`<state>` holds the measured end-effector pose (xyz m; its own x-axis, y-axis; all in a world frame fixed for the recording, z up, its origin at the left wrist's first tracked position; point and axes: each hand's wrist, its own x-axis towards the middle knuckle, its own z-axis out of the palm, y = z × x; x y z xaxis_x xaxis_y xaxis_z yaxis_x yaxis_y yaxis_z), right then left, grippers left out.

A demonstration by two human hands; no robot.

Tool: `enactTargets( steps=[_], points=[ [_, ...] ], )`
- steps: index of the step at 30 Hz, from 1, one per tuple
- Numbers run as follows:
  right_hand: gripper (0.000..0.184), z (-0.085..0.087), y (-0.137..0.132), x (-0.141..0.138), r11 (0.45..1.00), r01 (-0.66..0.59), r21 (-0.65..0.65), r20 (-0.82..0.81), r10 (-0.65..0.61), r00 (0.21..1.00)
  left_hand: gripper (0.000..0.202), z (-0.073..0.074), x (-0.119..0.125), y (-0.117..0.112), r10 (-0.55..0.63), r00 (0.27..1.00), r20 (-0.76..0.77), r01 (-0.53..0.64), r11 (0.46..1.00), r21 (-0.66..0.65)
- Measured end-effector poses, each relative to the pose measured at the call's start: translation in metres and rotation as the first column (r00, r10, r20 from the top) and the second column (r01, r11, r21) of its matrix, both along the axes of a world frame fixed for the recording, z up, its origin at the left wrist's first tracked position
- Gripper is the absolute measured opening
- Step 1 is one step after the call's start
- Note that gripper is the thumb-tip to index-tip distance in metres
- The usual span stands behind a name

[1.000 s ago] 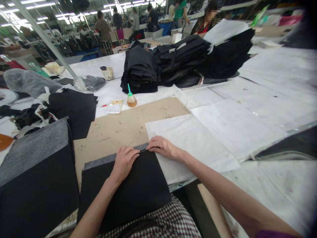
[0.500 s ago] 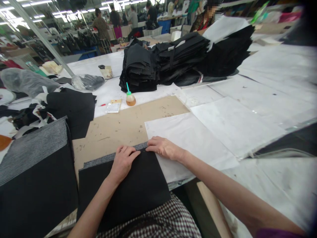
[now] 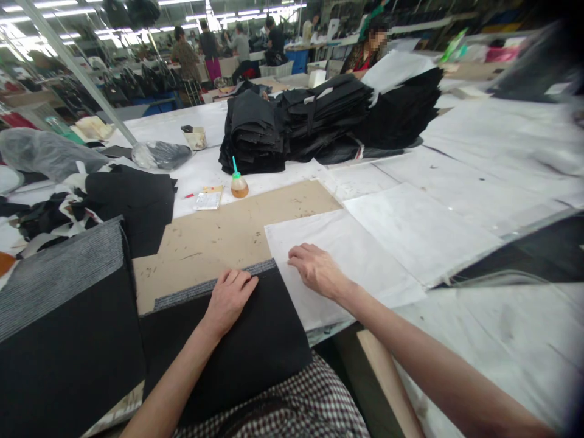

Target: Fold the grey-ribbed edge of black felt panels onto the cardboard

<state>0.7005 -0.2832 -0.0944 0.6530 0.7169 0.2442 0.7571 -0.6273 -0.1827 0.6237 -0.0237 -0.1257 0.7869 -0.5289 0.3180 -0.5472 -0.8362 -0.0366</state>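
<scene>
A black fabric panel (image 3: pixel 269 328) lies at the table's front edge and partly over my lap. A grey ribbed strip (image 3: pixel 187 295) shows along its far edge. My left hand (image 3: pixel 230 298) rests on the panel near that edge, its fingers slightly bent and pressing on the cloth. To the right, apart from the panel, my right hand (image 3: pixel 314 267) hovers over or touches a white sheet (image 3: pixel 365 261); which of the two I cannot tell. Its fingers are loosely curved, and I see nothing in them.
On the left lies a stack of black pieces with grey ribbed edges (image 3: pixel 68 328). Brown board (image 3: pixel 214 237) lies beyond my hands. Behind it stand a green-tipped bottle (image 3: pixel 239 185), a small notepad (image 3: pixel 208 199) and piles of black fabric (image 3: pixel 319 115). A person (image 3: pixel 365 52) sits across the table.
My right hand has let go of the panel's far edge and moved right, over the white sheet. My left hand stays on the panel. The view has shifted slightly.
</scene>
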Motion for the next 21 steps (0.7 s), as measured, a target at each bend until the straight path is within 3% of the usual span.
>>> enactTargets(
  steps=[3,6,9,13,16,21],
  points=[
    [0.029,0.0,0.032,-0.032,0.996,0.08,0.049,0.005,-0.08,0.997,0.027,-0.001,0.0,0.001,0.001,1.0,-0.016,-0.001,1.0,-0.011],
    [0.037,-0.016,0.061,-0.055,0.998,0.065,0.027,-0.013,-0.065,0.998,0.03,-0.003,-0.002,0.012,0.006,0.998,-0.065,-0.01,0.998,-0.063],
    [0.044,-0.029,0.07,-0.062,0.998,0.068,-0.013,-0.019,-0.069,0.997,0.031,-0.005,-0.009,0.035,0.007,0.994,-0.111,-0.026,0.985,-0.173],
    [0.052,-0.028,0.068,-0.061,0.999,0.026,-0.045,-0.017,-0.027,1.0,0.027,-0.008,-0.024,0.07,0.038,0.992,-0.118,-0.068,0.962,-0.264],
    [0.055,-0.022,0.07,-0.062,0.997,0.01,-0.078,-0.012,-0.011,1.0,0.029,-0.008,-0.031,0.083,0.045,0.993,-0.11,-0.068,0.975,-0.21],
    [0.054,-0.02,0.072,-0.062,0.993,0.011,-0.114,0.013,-0.009,1.0,0.032,0.0,-0.034,0.083,0.025,0.998,-0.062,-0.028,0.998,-0.052]
  ],
)
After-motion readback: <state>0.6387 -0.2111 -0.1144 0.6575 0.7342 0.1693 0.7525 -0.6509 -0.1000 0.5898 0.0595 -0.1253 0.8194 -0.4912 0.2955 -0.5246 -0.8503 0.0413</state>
